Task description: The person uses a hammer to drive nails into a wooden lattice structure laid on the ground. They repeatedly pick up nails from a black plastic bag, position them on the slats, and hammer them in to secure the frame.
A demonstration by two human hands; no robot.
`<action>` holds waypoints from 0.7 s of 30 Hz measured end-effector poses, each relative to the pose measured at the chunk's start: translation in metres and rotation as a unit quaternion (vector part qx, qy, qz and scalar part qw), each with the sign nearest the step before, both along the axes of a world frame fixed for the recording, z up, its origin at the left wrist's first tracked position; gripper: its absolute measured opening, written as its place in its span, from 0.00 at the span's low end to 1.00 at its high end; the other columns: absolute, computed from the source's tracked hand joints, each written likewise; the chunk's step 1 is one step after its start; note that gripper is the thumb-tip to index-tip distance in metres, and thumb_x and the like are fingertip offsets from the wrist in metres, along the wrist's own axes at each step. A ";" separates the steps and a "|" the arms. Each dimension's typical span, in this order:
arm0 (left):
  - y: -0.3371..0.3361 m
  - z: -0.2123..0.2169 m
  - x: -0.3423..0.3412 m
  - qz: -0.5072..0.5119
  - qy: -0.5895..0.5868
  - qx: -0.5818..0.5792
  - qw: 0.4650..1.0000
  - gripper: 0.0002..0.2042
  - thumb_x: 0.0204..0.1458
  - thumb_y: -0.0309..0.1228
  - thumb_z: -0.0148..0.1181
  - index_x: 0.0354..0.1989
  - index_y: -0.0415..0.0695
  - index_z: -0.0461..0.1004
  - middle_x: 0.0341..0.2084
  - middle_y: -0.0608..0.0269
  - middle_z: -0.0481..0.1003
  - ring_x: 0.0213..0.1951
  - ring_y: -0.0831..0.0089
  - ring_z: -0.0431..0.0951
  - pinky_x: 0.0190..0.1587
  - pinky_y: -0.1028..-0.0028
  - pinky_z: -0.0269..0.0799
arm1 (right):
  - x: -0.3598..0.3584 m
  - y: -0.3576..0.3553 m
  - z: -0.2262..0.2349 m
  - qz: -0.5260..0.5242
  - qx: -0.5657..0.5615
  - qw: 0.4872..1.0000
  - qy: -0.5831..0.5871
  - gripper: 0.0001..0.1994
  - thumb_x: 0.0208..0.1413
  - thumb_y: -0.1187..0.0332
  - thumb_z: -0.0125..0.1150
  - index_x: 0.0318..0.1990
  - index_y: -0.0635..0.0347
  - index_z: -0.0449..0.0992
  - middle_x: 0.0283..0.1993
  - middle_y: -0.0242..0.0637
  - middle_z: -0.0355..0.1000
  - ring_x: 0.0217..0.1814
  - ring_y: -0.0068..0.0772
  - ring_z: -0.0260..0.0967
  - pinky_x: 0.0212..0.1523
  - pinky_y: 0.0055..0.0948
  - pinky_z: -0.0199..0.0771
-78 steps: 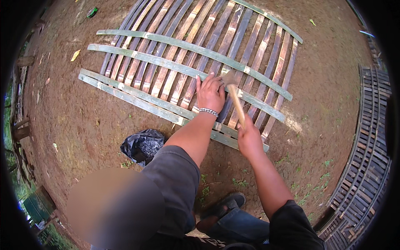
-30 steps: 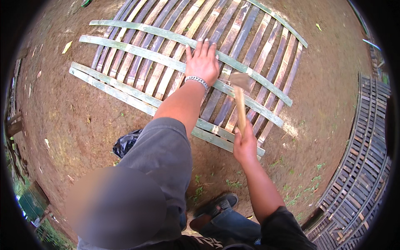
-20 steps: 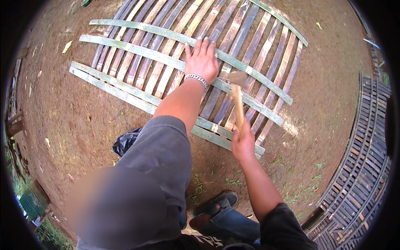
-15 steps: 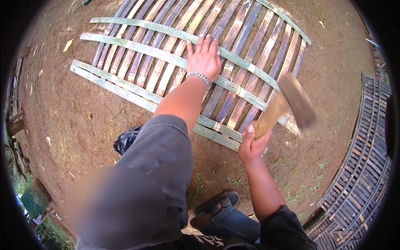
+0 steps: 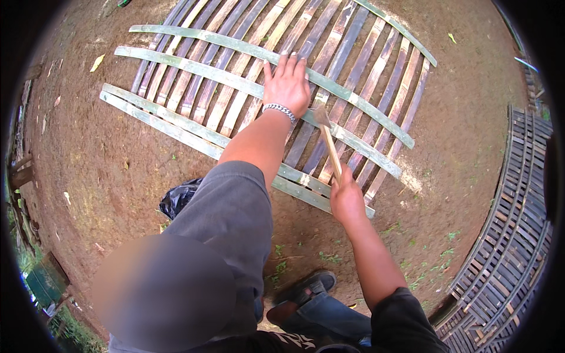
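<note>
While the left hand is lying flat, fingers spread, on the slat panel, I'm seeing the right hand clamping the hammer. Handle is running up and away from the fist; head is sitting just right of the left wrist, over a green cross strip.

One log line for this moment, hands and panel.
left hand: flat on slatted bamboo panel | right hand: gripping wooden-handled hammer, head down on a green cross strip | black bag: beside panel
</note>
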State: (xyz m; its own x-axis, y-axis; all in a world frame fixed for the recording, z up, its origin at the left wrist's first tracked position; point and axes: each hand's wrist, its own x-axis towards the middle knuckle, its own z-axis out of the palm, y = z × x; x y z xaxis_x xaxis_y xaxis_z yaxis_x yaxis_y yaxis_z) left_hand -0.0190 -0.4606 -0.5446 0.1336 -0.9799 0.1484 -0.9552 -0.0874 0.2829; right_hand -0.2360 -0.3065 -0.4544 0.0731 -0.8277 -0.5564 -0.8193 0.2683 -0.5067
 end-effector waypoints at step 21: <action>0.041 0.041 0.050 -0.081 0.213 -0.063 0.972 0.27 0.65 0.40 0.52 0.69 0.41 0.62 0.69 0.43 0.62 0.72 0.50 0.58 0.74 0.49 0.49 | -0.095 0.110 0.043 -0.037 -0.109 0.993 -0.036 0.26 0.65 0.67 0.56 0.69 0.56 0.59 0.47 0.65 0.75 0.51 0.71 0.73 0.48 0.56 0.75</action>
State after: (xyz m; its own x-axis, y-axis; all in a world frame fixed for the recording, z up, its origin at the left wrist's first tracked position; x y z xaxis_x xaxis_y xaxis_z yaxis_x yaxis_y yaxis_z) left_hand 0.0312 -0.4193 -0.5038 0.0541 -0.9706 0.2345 -0.7469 0.1165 0.6546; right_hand -0.3309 -0.1962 -0.4117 0.0405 -0.9322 -0.3596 -0.7615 0.2043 -0.6152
